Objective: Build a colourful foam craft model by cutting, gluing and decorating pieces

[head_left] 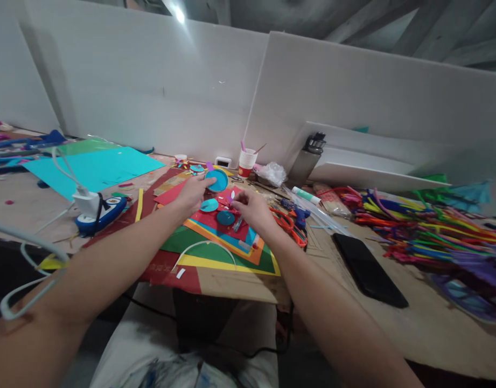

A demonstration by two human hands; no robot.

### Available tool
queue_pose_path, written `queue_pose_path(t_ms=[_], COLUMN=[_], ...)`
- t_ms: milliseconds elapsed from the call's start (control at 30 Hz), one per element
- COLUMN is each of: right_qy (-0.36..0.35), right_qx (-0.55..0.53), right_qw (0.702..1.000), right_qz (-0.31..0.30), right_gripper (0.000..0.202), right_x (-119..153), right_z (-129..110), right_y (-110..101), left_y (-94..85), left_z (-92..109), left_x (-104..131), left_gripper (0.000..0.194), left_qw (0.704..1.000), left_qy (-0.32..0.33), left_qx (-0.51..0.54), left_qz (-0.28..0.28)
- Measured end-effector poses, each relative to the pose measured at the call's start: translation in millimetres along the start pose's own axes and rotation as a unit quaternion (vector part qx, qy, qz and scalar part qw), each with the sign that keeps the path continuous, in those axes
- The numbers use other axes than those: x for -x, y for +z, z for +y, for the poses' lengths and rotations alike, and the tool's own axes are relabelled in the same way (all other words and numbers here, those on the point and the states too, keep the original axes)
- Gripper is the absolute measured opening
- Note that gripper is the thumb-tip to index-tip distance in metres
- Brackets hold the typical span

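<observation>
My left hand [192, 192] is closed on the edge of a blue round piece [218, 180] with a raised rim, held tilted above the paper stack. A purple tab [209, 166] shows at its upper edge. To its right, my right hand [250, 207] is closed in a pinch near a small purple and white piece [231, 197]; whether the fingertips hold it I cannot tell. Beneath the hands lie a light teal disc [209, 205] and a darker blue disc [225, 217] on red paper [242, 233]. Orange, green and yellow sheets spread under the red one.
Orange-handled scissors [286, 223] lie right of the stack, with a black phone [369, 269] and colourful pipe cleaners [425, 221] beyond. A paper cup [246, 163] and a dark bottle [309, 159] stand behind. At left are a blue power strip [104, 215] with cables and turquoise paper [98, 170].
</observation>
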State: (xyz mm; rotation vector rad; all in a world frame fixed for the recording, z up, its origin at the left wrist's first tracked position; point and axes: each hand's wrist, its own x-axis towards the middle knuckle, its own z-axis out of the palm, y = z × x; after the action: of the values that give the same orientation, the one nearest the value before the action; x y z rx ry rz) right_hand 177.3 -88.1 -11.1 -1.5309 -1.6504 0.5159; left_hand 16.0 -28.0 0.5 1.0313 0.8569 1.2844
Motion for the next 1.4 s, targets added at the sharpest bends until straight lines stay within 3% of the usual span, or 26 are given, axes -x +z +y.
queue_pose_path(t_ms=[133,433,867,1400], right_qy=[0.005,0.028,0.049,0.049], right_qx=[-0.170,-0.301,-0.266,-0.245], right_qw=[0.985,0.953,0.961,0.967], right_qz=[0.008,0.036,0.051,0.044], right_gripper=[0.013,0.032,0.023,0.028], right_x=[-4,-7,-5,-6], right_z=[8,10,3,8], right_y=[0,9,7,7], left_y=[7.3,14.4,13.0,12.2], left_z=[2,7,1,-1], left_x=[9,21,17,18], left_gripper=[0.001,0.004,0.002,0.025], left_qw=[1.000,0.998,0.996,0.991], left_qy=[-0.004,0.005,-0.001,0.015], left_qx=[0.000,-0.008,-0.002,-0.036], left_qz=[-0.011,-0.068,-0.094,-0.129])
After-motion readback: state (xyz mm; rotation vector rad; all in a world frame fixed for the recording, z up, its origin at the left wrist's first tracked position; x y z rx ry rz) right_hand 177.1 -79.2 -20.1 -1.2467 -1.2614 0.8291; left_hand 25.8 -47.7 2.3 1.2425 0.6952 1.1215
